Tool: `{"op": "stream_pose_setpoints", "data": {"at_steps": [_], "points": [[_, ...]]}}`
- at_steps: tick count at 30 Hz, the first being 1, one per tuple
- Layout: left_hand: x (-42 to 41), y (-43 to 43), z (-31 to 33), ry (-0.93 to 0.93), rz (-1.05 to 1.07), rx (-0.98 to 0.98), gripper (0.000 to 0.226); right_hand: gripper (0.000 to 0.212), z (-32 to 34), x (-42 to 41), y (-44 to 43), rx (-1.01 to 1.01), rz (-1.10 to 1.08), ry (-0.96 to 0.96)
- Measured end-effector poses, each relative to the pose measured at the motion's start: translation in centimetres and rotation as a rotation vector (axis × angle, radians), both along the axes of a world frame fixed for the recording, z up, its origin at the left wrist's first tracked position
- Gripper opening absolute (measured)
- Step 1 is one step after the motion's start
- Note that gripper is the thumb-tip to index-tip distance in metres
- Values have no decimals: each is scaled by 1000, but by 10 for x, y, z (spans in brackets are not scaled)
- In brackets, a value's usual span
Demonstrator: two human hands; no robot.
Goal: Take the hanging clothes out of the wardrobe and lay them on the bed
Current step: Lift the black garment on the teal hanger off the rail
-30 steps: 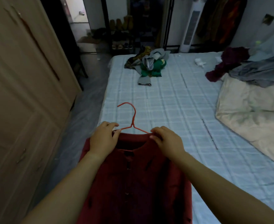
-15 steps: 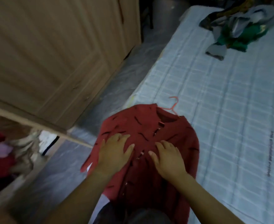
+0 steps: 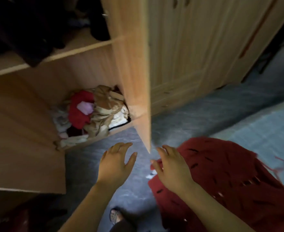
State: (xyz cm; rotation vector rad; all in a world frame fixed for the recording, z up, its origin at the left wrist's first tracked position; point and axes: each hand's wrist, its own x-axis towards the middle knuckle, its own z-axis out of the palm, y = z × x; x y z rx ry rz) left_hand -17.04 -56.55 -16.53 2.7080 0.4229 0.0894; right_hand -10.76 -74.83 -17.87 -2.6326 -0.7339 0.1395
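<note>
Now, low in the middle of the view: left hand (image 3: 116,163), fingers straight and spread, gripping nothing, held above the grey floor (image 3: 134,190). Just beside it, right hand (image 3: 170,168), also released, fingers spread and palm down, over the near edge of the red shirt (image 3: 221,173). Hard to tell whether touching the cloth or only hovering just above it.

Red shirt with small dark marks, lying spread on the corner of the bed (image 3: 263,128), on a pale blue checked cover, with 1 side reaching past the bed edge over the floor. Thin red hanger hook (image 3: 279,166) sticking out of the shirt at the right, very blurred.

Ahead, wooden wardrobe (image 3: 87,64) standing open, with 2 doors swung out. Nearer door (image 3: 134,72) seen almost edge-on, its lower corner appearing between the 2 hands. Other door (image 3: 20,139) wide at the left side. Inside, above a shelf, dark clothes (image 3: 20,30) hanging, with their lower ends down at the shelf board. Below the shelf, in the bottom compartment, a crumpled heap (image 3: 96,111) of red, beige, white and pink pieces.

Right of the opening, closed doors (image 3: 196,47) of the same light wood. At the bottom edge, 1 foot (image 3: 114,216) in a sandal, on the floor.
</note>
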Motion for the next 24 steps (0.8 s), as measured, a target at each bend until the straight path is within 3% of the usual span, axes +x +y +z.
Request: {"op": "stream_pose_setpoints", "data": {"at_steps": [11, 15, 24], "points": [[-4, 293, 139, -322, 220, 301, 54, 55, 140, 53, 331, 262, 332, -370], [19, 374, 205, -433, 270, 417, 59, 57, 214, 84, 417, 350, 410, -532], [111, 536, 358, -669, 292, 456, 56, 50, 391, 185, 588, 517, 557, -766]]}}
